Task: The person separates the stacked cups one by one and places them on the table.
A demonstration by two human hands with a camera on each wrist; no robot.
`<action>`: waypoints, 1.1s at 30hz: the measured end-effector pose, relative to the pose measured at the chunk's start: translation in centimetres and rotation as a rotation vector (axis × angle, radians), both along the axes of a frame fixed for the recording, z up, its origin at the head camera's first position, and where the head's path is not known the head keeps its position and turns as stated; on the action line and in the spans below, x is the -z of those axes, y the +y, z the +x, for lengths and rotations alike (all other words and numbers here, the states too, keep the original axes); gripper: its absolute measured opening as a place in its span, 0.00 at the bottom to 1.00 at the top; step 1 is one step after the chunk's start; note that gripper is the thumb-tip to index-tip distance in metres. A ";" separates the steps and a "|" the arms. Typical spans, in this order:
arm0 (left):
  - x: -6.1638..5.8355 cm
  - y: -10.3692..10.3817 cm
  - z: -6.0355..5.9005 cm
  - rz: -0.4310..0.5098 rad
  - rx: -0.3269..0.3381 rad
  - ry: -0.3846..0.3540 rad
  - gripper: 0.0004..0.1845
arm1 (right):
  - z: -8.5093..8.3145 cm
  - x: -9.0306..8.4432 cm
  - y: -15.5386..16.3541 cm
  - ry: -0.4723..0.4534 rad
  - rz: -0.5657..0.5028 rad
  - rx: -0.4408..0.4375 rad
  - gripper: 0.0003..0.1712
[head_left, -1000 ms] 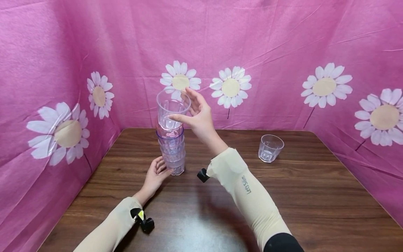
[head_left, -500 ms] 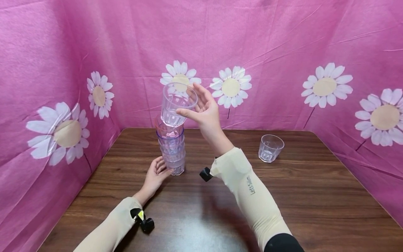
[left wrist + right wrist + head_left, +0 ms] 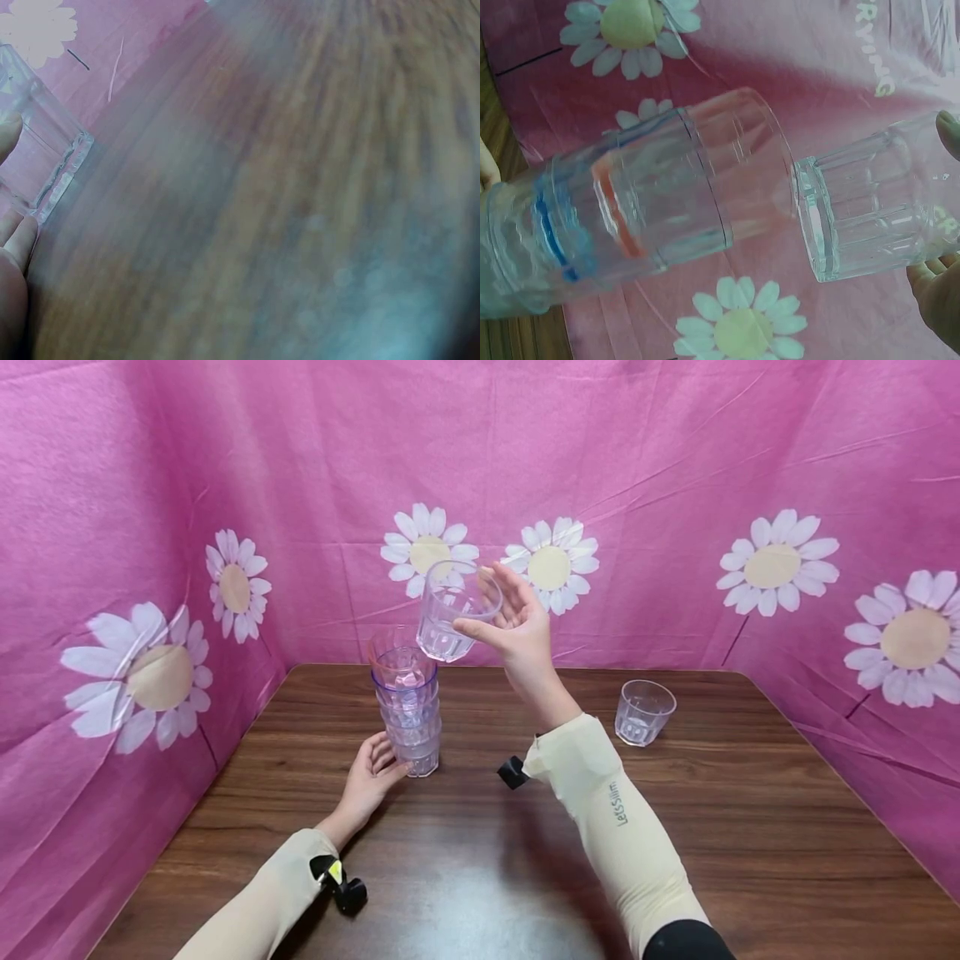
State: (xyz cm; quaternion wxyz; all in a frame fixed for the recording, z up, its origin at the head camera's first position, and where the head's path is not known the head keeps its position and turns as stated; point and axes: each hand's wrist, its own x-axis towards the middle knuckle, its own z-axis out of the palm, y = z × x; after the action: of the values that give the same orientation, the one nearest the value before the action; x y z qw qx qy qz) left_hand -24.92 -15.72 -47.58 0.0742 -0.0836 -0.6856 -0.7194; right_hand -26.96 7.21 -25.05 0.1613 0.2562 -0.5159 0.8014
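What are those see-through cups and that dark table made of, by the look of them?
The cup in the right hand looks like clear, glossy plastic, perhaps glass: the backdrop shows through its faceted walls. The stack of cups, steadied by the left hand, looks the same, some with tinted rims. The table seems wood or wood-grain laminate: dark streaky grain, slight sheen.

The clear, faceted plastic cup looks glossy and smooth. The dark brown wooden table shows grain with a soft sheen. The pink daisy-printed cloth backdrop is matt and creased.
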 end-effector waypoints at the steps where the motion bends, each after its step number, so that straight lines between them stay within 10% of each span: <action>1: 0.0 0.0 0.0 0.000 0.000 0.002 0.34 | -0.1 0.1 0.3 0.001 -0.003 0.002 0.48; 33: 0.0 0.0 -0.1 -0.005 -0.002 -0.009 0.35 | -2.2 7.3 7.7 -0.181 0.136 0.215 0.47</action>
State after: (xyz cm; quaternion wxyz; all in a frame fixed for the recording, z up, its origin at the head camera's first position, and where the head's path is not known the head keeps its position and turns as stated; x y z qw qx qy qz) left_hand -24.98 -15.74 -47.54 0.0714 -0.0798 -0.6877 -0.7181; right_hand -29.19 14.92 -32.34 0.1814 0.1363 -0.6060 0.7624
